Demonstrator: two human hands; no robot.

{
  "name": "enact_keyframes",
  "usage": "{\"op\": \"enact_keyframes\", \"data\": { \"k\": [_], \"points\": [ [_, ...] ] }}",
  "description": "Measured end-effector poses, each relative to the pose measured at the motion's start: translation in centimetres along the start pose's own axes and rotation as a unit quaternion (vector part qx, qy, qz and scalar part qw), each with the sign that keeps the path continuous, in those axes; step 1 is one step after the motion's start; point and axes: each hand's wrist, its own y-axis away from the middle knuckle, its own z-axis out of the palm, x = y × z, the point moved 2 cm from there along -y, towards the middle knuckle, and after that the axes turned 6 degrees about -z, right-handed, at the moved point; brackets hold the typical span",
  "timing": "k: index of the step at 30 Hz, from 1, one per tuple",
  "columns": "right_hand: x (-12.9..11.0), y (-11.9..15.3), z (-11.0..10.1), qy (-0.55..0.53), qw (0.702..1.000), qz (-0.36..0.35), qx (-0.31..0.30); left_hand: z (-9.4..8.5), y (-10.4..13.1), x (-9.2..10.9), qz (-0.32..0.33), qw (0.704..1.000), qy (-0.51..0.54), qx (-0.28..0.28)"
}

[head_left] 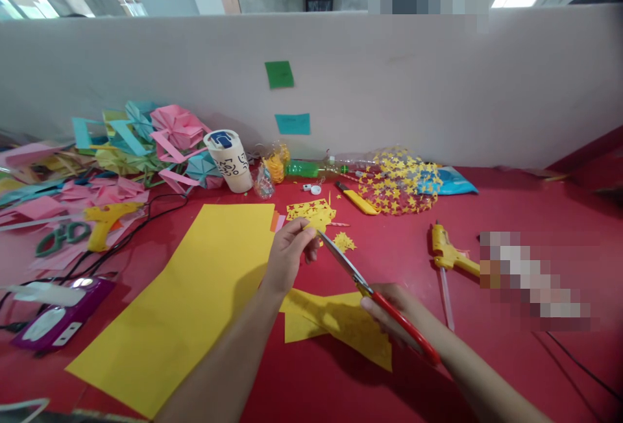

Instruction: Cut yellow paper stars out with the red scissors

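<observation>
My left hand pinches a small piece of yellow paper between thumb and fingers. In my right hand are red-handled scissors, their blade tips touching the lower edge of that piece. Beyond it lies a yellow sheet with star-shaped holes, and a small pile of yellow stars sits to its right. Yellow paper offcuts rest below my hands. A large yellow sheet stretches to the left of them on the red table.
A yellow glue gun lies at right, another at left by green scissors and a purple power strip. Along the partition are folded papers, a paper cup, a cutter and a bag of stars.
</observation>
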Motion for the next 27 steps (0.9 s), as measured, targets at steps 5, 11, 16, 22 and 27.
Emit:
{"op": "enact_keyframes", "data": {
  "k": [5,11,16,22,27],
  "points": [
    [-0.4,0.2,-0.3,0.011,1.0,-0.016,-0.009,-0.1,-0.1,0.2,0.025,1.0,-0.016,-0.002],
    [-0.2,0.2,-0.2,-0.001,1.0,-0.007,-0.008,-0.2,-0.1,-0.3,0.005,1.0,0.005,-0.019],
    [-0.7,0.3,0.0,-0.027,1.0,0.0,-0.007,-0.1,0.0,-0.4,0.008,1.0,-0.005,-0.024],
    [-0.7,0.5,0.5,-0.041,0.999,-0.012,0.01,0.4,0.2,-0.4,-0.003,1.0,-0.006,-0.029],
    [-0.5,0.6,0.6,-0.052,0.998,-0.019,0.004,0.3,0.2,-0.9,-0.02,0.999,0.01,-0.03]
  ]
}}
